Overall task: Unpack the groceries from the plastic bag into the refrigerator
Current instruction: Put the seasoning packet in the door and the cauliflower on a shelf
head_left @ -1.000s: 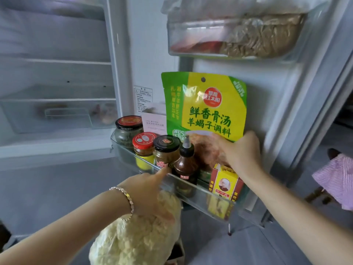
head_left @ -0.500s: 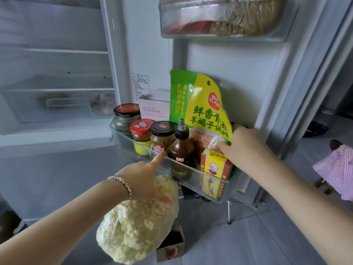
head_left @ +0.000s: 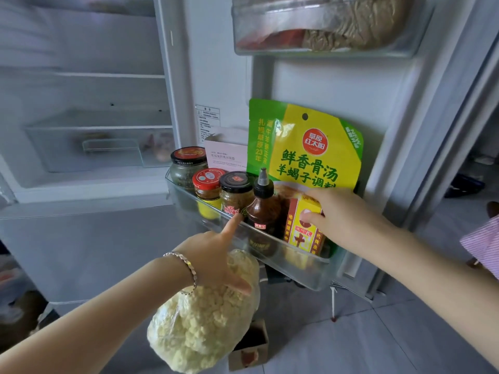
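A yellow and green seasoning pouch (head_left: 310,147) stands upright at the back of the clear door shelf (head_left: 305,265), leaning on the refrigerator door. My right hand (head_left: 343,220) grips the yellow and red box (head_left: 299,228) that stands in the shelf in front of the pouch. My left hand (head_left: 216,257) holds a clear plastic bag of cauliflower (head_left: 202,322) below the shelf, its index finger pointing up and touching the shelf rim near the jars.
In the shelf stand a brown sauce bottle (head_left: 263,209), three lidded jars (head_left: 235,193) and a white carton (head_left: 226,152). An upper door bin (head_left: 324,25) holds bagged food. The open fridge interior (head_left: 89,130) lies left. A small cardboard box (head_left: 249,346) sits on the floor.
The pouch has been straightened upright against the door. My right hand has shifted from the pouch's lower edge onto the yellow and red box. The left hand and cauliflower bag stay put.
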Tool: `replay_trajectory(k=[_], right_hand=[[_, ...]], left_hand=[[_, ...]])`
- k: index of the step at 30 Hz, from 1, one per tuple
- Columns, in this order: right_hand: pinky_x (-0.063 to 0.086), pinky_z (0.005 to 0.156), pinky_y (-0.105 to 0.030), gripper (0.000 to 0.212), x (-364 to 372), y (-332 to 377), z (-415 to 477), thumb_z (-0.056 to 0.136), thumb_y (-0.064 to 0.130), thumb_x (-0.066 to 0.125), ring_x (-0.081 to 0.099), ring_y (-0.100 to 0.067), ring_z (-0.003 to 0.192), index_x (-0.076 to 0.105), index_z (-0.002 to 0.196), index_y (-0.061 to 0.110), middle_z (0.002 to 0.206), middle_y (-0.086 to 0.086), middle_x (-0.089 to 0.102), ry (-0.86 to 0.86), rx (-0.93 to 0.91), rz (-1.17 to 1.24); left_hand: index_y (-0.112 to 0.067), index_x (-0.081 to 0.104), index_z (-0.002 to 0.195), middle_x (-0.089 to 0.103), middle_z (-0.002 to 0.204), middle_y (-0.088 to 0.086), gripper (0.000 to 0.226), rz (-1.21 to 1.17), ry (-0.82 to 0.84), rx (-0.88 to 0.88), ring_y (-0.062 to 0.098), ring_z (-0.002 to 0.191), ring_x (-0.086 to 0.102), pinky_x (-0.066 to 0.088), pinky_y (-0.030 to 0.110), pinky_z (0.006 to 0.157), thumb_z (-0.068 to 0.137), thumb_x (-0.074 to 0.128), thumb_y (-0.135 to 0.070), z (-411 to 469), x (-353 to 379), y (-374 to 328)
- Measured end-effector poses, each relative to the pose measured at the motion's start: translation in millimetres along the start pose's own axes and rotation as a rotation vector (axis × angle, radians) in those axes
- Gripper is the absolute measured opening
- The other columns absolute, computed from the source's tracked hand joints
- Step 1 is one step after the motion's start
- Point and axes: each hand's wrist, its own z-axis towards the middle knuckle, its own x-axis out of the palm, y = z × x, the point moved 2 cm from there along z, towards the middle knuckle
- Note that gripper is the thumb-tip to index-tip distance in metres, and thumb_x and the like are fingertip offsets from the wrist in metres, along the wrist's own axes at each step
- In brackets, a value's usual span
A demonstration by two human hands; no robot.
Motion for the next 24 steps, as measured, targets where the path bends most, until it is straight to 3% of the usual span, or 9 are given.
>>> replay_trajectory(k=[3,6,10,12,15,17,20,22,24], right_hand=[[0.052,0.07,-0.032,0.038,2,-3,15,0.09,0.027,0.059,0.062,-0.02,0.081,0.055,0.125,0.014,0.107,-0.009,0.067,0.019,0.021,0.142],[0.051,0.078,-0.037,0.039,14,-6,17,0.091,0.031,0.057,0.058,-0.021,0.096,0.055,0.125,0.013,0.116,-0.006,0.058,-0.016,-0.012,-0.008],[0.047,0.064,-0.031,0.042,14,-5,2,0.068,0.023,0.081,0.043,-0.021,0.094,0.068,0.106,0.009,0.1,-0.01,0.059,-0.45,-0.206,-0.296],[0.045,0.067,-0.03,0.036,12,-1,-1,0.061,0.012,0.084,0.041,-0.017,0.084,0.071,0.094,0.008,0.086,-0.01,0.059,-0.583,-0.348,-0.124],[0.039,0.068,-0.016,0.019,11,30,-6,0.075,0.018,0.07,0.046,-0.006,0.072,0.07,0.093,0.013,0.087,-0.001,0.057,-0.447,-0.489,0.261],[0.045,0.073,-0.016,0.027,18,55,-13,0.078,0.025,0.066,0.049,-0.002,0.075,0.069,0.103,0.014,0.097,0.004,0.058,-0.297,-0.533,0.368],[0.033,0.104,-0.015,0.069,39,93,-9,0.08,0.039,0.07,0.042,0.0,0.114,0.041,0.138,0.017,0.132,0.007,0.042,0.066,-0.546,0.458],[0.015,0.107,-0.013,0.098,59,116,7,0.074,0.044,0.073,0.024,-0.005,0.135,0.014,0.148,0.021,0.148,0.007,0.021,0.269,-0.468,0.469],[0.023,0.109,-0.02,0.11,78,141,28,0.068,0.035,0.08,0.024,-0.011,0.139,0.007,0.149,0.02,0.151,0.003,0.021,0.396,-0.401,0.633]], left_hand=[[-0.028,-0.024,0.144,0.062,0.115,0.003,0.133,0.003,0.0,-0.006,0.02,0.097,0.059,0.046,0.026,0.081,0.057,0.068,-0.071,1,-1,1],[-0.028,-0.025,0.143,0.063,0.11,0.004,0.134,0.003,-0.011,-0.004,0.017,0.085,0.056,0.045,0.026,0.078,0.056,0.068,-0.071,0,-2,1],[-0.034,-0.026,0.142,0.062,0.097,0.0,0.134,-0.032,-0.049,-0.008,0.015,0.08,0.055,0.046,0.025,0.077,0.055,0.07,-0.07,-4,-2,7],[-0.037,-0.023,0.143,0.06,0.089,-0.002,0.132,-0.074,-0.093,-0.04,0.013,0.077,0.054,0.047,0.025,0.075,0.054,0.071,-0.069,-13,-5,13],[-0.041,-0.007,0.145,0.064,0.112,0.004,0.126,-0.188,-0.202,-0.136,0.02,0.099,0.06,0.047,0.029,0.087,0.052,0.075,-0.065,-33,-11,32],[-0.043,0.007,0.143,0.066,0.106,0.005,0.119,-0.302,-0.297,-0.193,0.02,0.099,0.061,0.046,0.027,0.085,0.049,0.08,-0.06,-52,-17,42],[-0.043,0.031,0.133,0.06,0.076,-0.005,0.104,-0.473,-0.461,-0.276,0.016,0.077,0.06,0.045,0.018,0.065,0.044,0.085,-0.05,-83,-30,65],[-0.048,0.042,0.119,0.065,0.077,0.006,0.097,-0.572,-0.543,-0.29,0.019,0.067,0.06,0.05,0.022,0.064,0.033,0.085,-0.054,-101,-39,87],[-0.059,0.043,0.102,0.067,0.087,0.012,0.096,-0.663,-0.639,-0.288,0.019,0.067,0.062,0.055,0.032,0.07,0.015,0.08,-0.07,-116,-49,112]])
